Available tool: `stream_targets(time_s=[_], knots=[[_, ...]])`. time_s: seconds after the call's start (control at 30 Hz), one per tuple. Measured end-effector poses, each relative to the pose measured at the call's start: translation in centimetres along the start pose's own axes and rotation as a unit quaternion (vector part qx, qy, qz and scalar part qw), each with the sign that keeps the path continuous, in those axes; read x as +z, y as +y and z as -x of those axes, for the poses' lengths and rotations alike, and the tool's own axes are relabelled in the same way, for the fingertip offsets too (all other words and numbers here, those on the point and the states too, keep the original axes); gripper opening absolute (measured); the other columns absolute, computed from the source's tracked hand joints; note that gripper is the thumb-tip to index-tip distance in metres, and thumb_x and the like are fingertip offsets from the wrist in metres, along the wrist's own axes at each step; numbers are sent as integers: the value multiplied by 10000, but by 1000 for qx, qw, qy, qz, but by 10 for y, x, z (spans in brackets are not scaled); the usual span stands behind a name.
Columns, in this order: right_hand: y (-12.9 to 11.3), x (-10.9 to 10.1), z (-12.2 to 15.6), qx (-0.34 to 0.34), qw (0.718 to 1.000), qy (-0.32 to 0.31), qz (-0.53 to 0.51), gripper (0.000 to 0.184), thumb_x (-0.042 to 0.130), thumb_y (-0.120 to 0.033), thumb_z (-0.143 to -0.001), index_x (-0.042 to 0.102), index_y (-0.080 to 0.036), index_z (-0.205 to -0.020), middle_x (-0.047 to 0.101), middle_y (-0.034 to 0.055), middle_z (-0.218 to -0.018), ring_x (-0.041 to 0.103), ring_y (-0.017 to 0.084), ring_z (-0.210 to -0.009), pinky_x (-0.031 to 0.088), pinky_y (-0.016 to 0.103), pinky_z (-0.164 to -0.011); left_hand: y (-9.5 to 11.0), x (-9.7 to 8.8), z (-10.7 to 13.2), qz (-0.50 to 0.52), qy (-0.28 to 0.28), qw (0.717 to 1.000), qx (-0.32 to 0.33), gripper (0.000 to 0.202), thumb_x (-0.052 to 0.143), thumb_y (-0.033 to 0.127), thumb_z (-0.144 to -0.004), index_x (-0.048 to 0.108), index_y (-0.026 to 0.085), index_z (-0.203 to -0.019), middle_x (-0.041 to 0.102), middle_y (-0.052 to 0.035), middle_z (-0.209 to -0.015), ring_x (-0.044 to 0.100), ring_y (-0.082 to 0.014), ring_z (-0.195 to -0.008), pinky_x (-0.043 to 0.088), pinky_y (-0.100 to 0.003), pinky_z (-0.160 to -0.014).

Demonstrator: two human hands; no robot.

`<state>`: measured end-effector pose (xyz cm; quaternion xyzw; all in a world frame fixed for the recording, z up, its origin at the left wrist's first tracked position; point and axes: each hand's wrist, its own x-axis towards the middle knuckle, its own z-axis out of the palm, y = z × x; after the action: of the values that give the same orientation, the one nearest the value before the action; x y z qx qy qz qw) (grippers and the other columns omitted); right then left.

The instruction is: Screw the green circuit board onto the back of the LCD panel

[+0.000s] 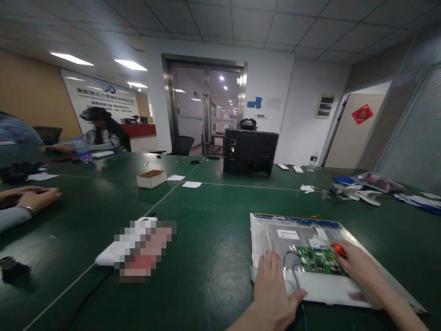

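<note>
A flat metal display panel (275, 230) lies on the green table in front of me, with a small green circuit board (319, 259) on its back and grey wires running from it. My left hand (272, 287) lies flat on the panel's near left edge, fingers stretched out. My right hand (358, 266) is closed round an orange-handled tool (340, 250), its tip at the right side of the circuit board.
A black monitor housing (250, 151) stands further back. A small open white box (151, 178) and paper slips sit mid-table. Loose parts and bags (365, 186) clutter the far right. A co-worker's hands (29, 197) rest at the left; another person sits at the back left.
</note>
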<state>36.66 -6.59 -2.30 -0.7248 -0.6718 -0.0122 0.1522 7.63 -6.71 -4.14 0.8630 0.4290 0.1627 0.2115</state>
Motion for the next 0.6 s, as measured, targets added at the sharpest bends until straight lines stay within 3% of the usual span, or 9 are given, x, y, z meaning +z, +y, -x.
stream_targets(time_s=[0.17, 0.4, 0.6], knots=[[10, -4, 27, 22, 998, -15, -57, 353, 402, -454, -825, 655, -227, -732, 700, 84, -719, 636, 251, -665, 460, 325, -621, 8, 4, -9, 4, -2, 1000, -6, 945, 286, 735, -831, 264, 2, -1426, 205, -215, -1495, 153, -375, -1387, 134, -514, -1144], [16, -3, 43, 20, 996, -6, -91, 390, 414, -513, -803, 666, -216, -804, 702, 79, -759, 627, 240, -667, 478, 325, -626, 9, 9, -11, 3, 13, 1000, 2, 919, 299, 717, -843, 269, 9, -1428, 214, -206, -1498, 167, -360, -1388, 128, -480, -1155], [15, -14, 41, 2, 995, -25, -94, 348, 437, -489, -765, 645, -211, -743, 701, 85, -787, 631, 245, -702, 480, 321, -648, 9, 10, -11, -7, 20, 1000, -2, 912, 299, 712, -848, 286, 4, -1422, 232, -206, -1493, 184, -367, -1382, 153, -487, -1148]])
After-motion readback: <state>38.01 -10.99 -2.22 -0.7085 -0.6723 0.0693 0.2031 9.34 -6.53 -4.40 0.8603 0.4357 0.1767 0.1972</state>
